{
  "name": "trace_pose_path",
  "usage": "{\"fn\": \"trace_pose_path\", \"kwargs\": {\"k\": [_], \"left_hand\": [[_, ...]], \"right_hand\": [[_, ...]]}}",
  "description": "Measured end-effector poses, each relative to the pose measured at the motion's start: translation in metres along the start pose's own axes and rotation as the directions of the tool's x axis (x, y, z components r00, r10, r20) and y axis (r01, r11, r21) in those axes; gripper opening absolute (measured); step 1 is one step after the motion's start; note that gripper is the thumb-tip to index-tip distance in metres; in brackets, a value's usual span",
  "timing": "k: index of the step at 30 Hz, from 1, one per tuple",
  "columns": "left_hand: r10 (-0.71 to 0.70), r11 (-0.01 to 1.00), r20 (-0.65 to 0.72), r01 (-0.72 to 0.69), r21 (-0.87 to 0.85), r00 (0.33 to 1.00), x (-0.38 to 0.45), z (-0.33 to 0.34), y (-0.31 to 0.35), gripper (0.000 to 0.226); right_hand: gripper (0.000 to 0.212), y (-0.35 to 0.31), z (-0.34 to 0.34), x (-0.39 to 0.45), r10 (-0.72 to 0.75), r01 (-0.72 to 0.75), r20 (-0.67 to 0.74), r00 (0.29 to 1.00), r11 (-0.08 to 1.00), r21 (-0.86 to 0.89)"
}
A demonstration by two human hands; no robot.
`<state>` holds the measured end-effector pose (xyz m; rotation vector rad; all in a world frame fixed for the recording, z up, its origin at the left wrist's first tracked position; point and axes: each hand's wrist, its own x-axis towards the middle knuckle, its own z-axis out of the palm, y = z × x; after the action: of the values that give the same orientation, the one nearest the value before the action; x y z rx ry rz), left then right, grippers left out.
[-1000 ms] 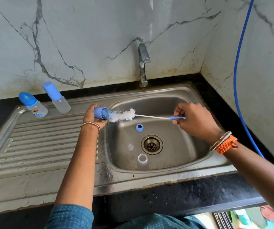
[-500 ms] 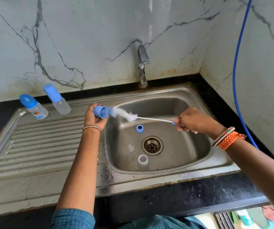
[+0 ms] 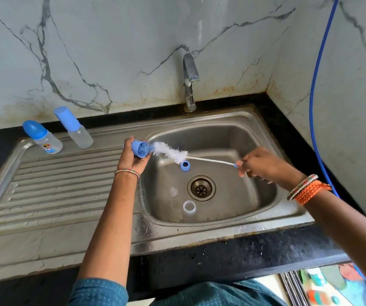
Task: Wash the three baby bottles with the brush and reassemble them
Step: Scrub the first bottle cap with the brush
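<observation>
My left hand (image 3: 131,159) grips a blue bottle cap (image 3: 140,148) at the sink's left rim, its mouth facing right. My right hand (image 3: 260,165) pinches the blue handle end of a white bottle brush (image 3: 171,152), whose bristle tip sits in the cap's mouth. In the basin lie a blue screw ring (image 3: 185,166), a clear nipple (image 3: 173,191) and a clear bottle body (image 3: 189,207) seen from its open end. Two assembled baby bottles stand on the drainboard at the back left: a round-capped one (image 3: 43,138) and a tall-capped one (image 3: 75,128).
The steel sink (image 3: 263,208) has its drain (image 3: 201,188) in the middle and a ribbed drainboard (image 3: 56,191) on the left. The tap (image 3: 189,82) at the back runs no water. A blue hose (image 3: 315,96) hangs down the right wall.
The brush has been drawn back to the right, so more bristles show outside the cap. My right hand sank lower and moved right. The cap tilted slightly toward the camera.
</observation>
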<state>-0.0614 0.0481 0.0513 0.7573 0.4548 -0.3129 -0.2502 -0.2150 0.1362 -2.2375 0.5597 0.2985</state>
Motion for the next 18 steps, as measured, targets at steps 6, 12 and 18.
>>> {"fn": "trace_pose_path", "kwargs": {"k": [6, 12, 18], "left_hand": [[-0.119, 0.975, -0.161, 0.146, 0.167, 0.98, -0.01, -0.003, -0.031, 0.025], [-0.048, 0.994, -0.252, 0.07, 0.078, 0.967, 0.011, -0.014, -0.02, 0.023], [-0.233, 0.777, -0.172, 0.29, 0.558, 0.957, -0.007, 0.008, -0.032, 0.021]], "right_hand": [[0.015, 0.012, 0.013, 0.005, -0.261, 0.132, -0.433, 0.863, 0.943, -0.305], [0.023, 0.057, -0.015, 0.021, 0.141, -0.169, 0.114, 0.983, 0.94, 0.295], [0.025, 0.114, -0.057, 0.02, 0.244, -0.177, -0.063, 0.968, 0.837, 0.518]]}}
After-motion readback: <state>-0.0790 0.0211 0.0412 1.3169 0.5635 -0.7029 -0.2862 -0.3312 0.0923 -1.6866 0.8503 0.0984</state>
